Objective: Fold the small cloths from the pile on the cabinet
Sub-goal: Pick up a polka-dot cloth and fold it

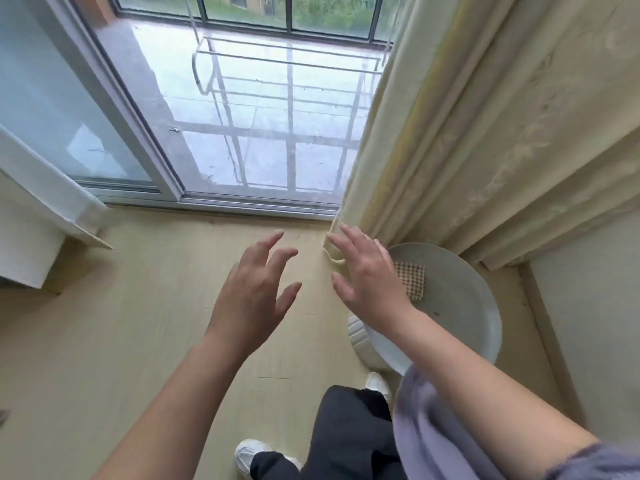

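Checked cloth [414, 282], lying flat on the white table [485, 306] beside the curtain [485, 133], is the only one in view, while the left hand [256, 289] and right hand [367, 282] hover spread and empty, so, with no pile in sight, I cannot tell how much folding is left.

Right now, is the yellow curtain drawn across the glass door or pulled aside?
Pulled aside: the curtain hangs bunched at the right, leaving the glass door beside it bare.
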{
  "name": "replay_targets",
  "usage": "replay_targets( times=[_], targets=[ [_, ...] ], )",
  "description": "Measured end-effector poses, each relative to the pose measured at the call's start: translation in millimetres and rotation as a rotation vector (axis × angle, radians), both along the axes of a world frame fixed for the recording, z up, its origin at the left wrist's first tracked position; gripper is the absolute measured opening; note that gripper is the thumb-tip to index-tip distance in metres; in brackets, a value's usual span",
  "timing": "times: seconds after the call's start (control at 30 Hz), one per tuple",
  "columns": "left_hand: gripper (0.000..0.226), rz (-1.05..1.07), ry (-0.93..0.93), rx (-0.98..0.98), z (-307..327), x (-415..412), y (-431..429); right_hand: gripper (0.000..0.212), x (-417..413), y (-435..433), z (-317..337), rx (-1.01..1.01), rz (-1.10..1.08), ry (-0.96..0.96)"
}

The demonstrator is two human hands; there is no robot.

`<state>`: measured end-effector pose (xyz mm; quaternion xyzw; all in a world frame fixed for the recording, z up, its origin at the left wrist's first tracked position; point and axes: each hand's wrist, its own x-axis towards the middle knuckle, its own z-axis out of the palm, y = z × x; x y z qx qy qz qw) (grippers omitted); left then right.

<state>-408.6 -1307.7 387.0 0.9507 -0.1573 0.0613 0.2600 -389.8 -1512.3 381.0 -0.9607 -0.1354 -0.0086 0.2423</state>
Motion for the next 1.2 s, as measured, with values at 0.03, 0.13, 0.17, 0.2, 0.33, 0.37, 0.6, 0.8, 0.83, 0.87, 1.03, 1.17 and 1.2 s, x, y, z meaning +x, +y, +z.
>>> replay_targets(
  times=[0.03,0.13,0.17,0.2,0.33,0.37,0.6,0.8,0.83,0.87,1.03,1.17,1.2],
  targets=[
    [0.041,0.002,-0.027,0.005,7.5,-5.7,24.3,0.057,-6.0,21.2,4.8,0.014,-0.004,-0.039],
    [0.040,0.031,-0.088,-0.006,24.9,-11.5,87.7,0.058,-13.4,74.7,18.4,0.045,-0.018,-0.123],
    [0.040,0.035,-0.106,-0.013,28.9,-10.4,105.1,0.058,-12.3,90.3,22.8,0.052,-0.021,-0.139],
    [0.040,0.033,-0.124,-0.023,32.7,-8.3,122.5,0.057,-9.5,106.8,26.6,0.052,-0.021,-0.158],
    [0.042,0.003,-0.196,-0.048,40.3,8.9,192.3,0.058,12.6,177.3,31.7,0.055,-0.019,-0.175],
    [0.042,-0.001,-0.207,-0.046,40.5,16.0,213.0,0.059,20.6,197.9,31.0,0.053,-0.017,-0.184],
    [0.041,0.043,-0.175,-0.025,35.6,87.1,392.6,0.057,100.1,368.0,28.2,0.070,0.024,-0.238],
    [0.040,0.124,-0.172,-0.050,42.3,138.7,538.4,0.055,172.6,514.8,48.5,0.051,0.106,-0.228],
    [0.040,0.139,-0.172,-0.063,42.7,145.9,559.9,0.054,182.2,538.8,51.6,0.050,0.119,-0.231],
    [0.040,0.144,-0.166,-0.076,42.0,153.2,581.9,0.053,190.7,563.3,54.3,0.057,0.128,-0.233],
    [0.034,0.166,-0.159,-0.132,30.9,199.2,690.7,0.049,220.4,677.1,48.0,0.100,0.123,-0.250],
    [0.036,0.142,-0.097,-0.127,19.7,237.3,797.6,0.047,236.9,781.8,26.1,0.142,0.048,-0.216],
    [0.036,0.129,-0.084,-0.118,17.6,245.9,825.6,0.046,239.9,808.2,21.7,0.148,0.029,-0.204]
  ],
)
